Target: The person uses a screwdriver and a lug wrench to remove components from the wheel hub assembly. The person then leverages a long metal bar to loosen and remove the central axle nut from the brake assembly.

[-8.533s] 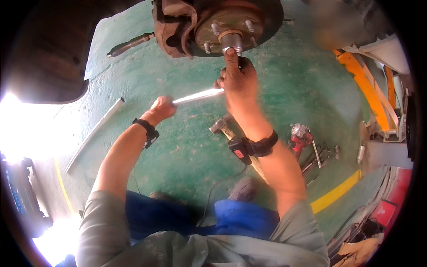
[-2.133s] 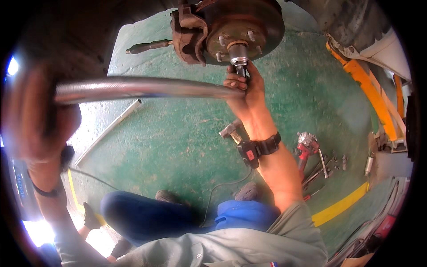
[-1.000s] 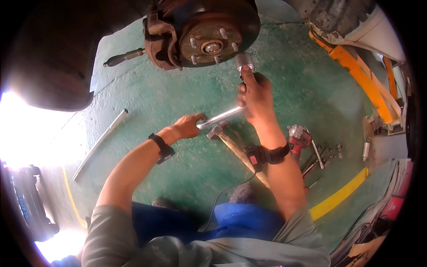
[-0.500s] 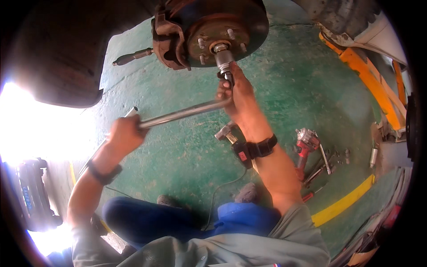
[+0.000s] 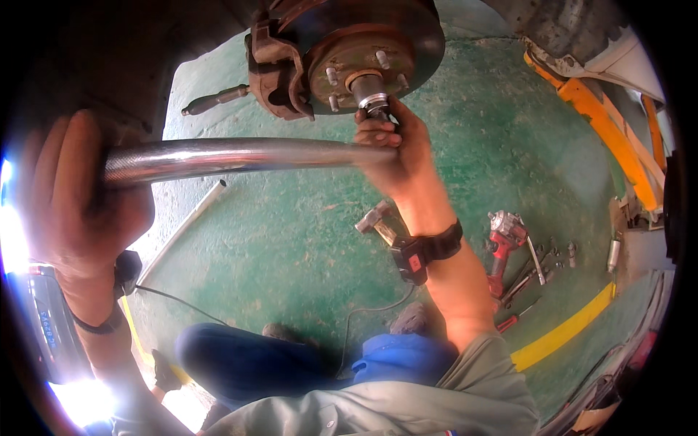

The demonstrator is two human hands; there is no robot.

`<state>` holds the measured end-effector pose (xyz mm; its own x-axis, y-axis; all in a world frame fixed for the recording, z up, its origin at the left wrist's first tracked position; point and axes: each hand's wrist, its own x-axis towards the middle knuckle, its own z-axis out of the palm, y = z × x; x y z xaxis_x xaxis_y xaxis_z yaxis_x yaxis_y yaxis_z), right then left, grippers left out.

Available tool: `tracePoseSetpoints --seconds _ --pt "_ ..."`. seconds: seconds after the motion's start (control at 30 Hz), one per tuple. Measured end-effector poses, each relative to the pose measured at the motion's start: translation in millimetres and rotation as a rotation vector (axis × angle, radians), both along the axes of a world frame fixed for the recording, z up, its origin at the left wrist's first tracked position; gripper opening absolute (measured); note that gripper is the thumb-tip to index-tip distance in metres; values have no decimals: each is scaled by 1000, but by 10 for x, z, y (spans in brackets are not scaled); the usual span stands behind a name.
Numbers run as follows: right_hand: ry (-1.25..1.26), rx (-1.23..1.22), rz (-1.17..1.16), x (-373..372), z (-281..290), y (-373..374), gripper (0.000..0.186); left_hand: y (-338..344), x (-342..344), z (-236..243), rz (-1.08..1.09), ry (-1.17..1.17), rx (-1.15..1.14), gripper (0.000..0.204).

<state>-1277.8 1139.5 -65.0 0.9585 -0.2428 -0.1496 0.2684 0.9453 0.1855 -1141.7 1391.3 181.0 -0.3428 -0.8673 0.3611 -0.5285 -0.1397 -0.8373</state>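
A long chrome socket wrench (image 5: 240, 158) with a knurled grip runs sideways in front of me. My left hand (image 5: 91, 196) is closed round its grip end, raised close at the far left. At the other end, my right hand (image 5: 400, 149) wraps the wrench head, fingers curled just below the socket (image 5: 368, 94). That socket sits over the centre of the wheel hub (image 5: 356, 62), among several studs. Behind the hub is the brake disc (image 5: 422, 43), with a rusty caliper bracket (image 5: 273, 69) on its left. My fingers hide most of the wrench head.
On the green floor lie a hammer (image 5: 379, 220), a white pipe (image 5: 182, 231), a red cordless impact wrench (image 5: 503, 243) and several hand tools. An orange lift arm (image 5: 603, 131) stands at right. A vehicle body panel (image 5: 109, 65) overhangs the upper left.
My left hand has swung up and left toward me with the wrench's grip end. My right hand stays at the wrench head by the hub, the socket still on it.
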Motion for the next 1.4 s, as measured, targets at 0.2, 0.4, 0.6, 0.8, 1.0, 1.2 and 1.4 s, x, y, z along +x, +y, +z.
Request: tracePoseSetpoints --seconds 0.2,0.4,0.6,0.8,1.0,1.2,1.4 --pt "112 -163 -90 77 99 122 30 368 355 -785 280 378 -98 36" --pt "495 -530 -181 118 213 231 31 350 545 -1867 749 1034 84 7" --pt "765 -840 -240 153 145 242 40 28 553 -2894 798 1292 214 15" --pt "1138 -1501 -415 250 62 206 49 -482 306 -4218 734 1803 247 31" --pt "1096 -1666 -413 156 -26 96 50 -574 81 -4056 691 1803 444 38" --pt "792 -1032 -343 179 87 282 41 -151 397 -3365 816 1551 550 36" --pt "1020 -1323 -420 128 -58 432 53 -306 403 -3683 755 1586 577 31"
